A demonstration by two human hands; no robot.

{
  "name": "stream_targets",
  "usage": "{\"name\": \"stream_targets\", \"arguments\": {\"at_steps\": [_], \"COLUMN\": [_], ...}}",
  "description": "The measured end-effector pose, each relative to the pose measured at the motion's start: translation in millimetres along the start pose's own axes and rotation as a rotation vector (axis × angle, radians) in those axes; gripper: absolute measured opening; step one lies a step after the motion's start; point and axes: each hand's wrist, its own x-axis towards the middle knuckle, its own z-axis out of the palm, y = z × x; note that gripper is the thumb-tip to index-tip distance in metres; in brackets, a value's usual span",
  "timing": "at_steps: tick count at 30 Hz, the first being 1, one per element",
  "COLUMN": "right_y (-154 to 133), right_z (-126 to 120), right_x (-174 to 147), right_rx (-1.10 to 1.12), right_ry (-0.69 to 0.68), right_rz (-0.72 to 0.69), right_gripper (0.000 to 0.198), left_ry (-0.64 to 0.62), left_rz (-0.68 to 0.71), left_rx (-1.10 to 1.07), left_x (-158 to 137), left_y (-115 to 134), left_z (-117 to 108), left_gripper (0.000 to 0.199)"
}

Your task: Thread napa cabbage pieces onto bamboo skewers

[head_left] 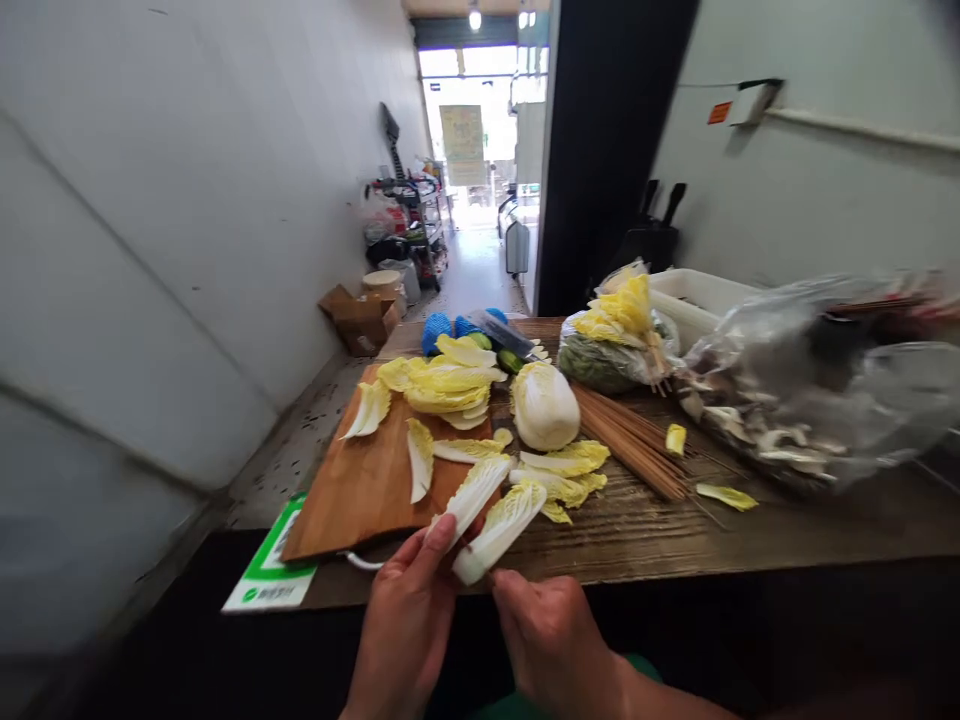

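My left hand [416,580] pinches a napa cabbage leaf [478,492] between thumb and fingers near its white base. A second cabbage leaf [504,527] slants between my hands, its thick white end close to my left fingertips. Beside that end my right hand [547,620] is closed in a fist; whatever it grips is hidden by the fingers. Further leaves [450,385] are heaped on the wooden cutting board [352,500], and several more [559,485] rest to its right. Behind them sits a trimmed napa cabbage head [545,405].
Bundled wooden skewers [630,440] lie right of the cabbage. Beyond are a bag with skewered yellow leaves [619,320], a clear bag of mushrooms [780,430] and a white bin [697,300]. A green-and-white card [274,570] lies partly under the board, at the table's left front corner.
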Motion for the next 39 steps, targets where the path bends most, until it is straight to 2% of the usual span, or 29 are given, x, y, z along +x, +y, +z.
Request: {"name": "stream_targets", "arguments": {"at_steps": [4,6,8,10,13,14,16,19,23,25,27,30,32,33,36,39], "right_y": [2.0,4.4,7.0,10.0,15.5,17.6,21.5,25.4,27.5,27.3,25.3,18.3,13.5,12.0,12.9,18.8], "right_z": [-1.6,-3.6,-7.4,-12.4,-19.2,-20.6,-21.6,-20.3,-18.5,-18.4,-18.3,-15.8,-11.4,-8.6,0.1,4.5], "right_x": [5.6,7.9,8.1,5.5,-1.6,-4.1,-8.2,-11.8,-13.1,-12.5,-11.2,-10.3,-11.8,-13.3,-19.0,-21.5], "right_rx": [-0.066,-0.092,-0.093,-0.089,-0.08,-0.083,-0.11,-0.152,-0.196,-0.204,-0.188,-0.113,-0.059,-0.043,-0.055,-0.094], "right_ry": [0.007,0.036,0.066,0.097,0.153,0.174,0.216,0.238,0.224,0.237,0.243,0.186,0.121,0.091,0.035,0.011], "right_rz": [0.041,0.052,0.065,0.085,0.119,0.128,0.13,0.101,0.059,0.049,0.032,-0.03,-0.089,-0.11,-0.128,-0.137], "right_gripper": [0.023,0.022,0.022,0.023,0.023,0.022,0.021,0.021,0.024,0.025,0.024,0.022,0.022,0.022,0.022,0.021], "left_ry": [0.023,-0.012,-0.018,0.096,0.331,0.314,0.217,0.249,0.265,0.244,0.235,0.216,0.153,0.124,0.096,0.107], "left_rz": [-0.038,-0.037,0.037,0.246,0.722,0.856,1.011,1.047,0.956,0.889,0.825,0.665,0.456,0.343,0.087,0.003], "left_rx": [0.054,0.089,0.163,0.369,0.939,1.125,1.39,1.711,1.873,1.842,1.632,0.907,0.441,0.294,0.129,0.043], "left_x": [4.0,6.6,9.8,14.7,26.5,31.7,43.3,60.0,70.7,69.6,64.7,52.3,43.5,39.7,31.8,26.0], "left_y": [-5.8,-6.1,-1.7,7.8,24.6,28.6,32.0,29.5,33.3,42.2,52.4,60.5,57.2,53.2,37.3,27.7], "left_z": [3.0,1.7,-3.8,-13.4,-29.8,-34.3,-39.7,-38.1,-27.9,-25.0,-24.6,-26.8,-29.6,-31.5,-38.2,-43.7], "left_gripper": [0.026,0.032,0.041,0.045,0.037,0.034,0.036,0.049,0.033,0.023,0.018,0.017,0.015,0.012,0.005,0.006]}}
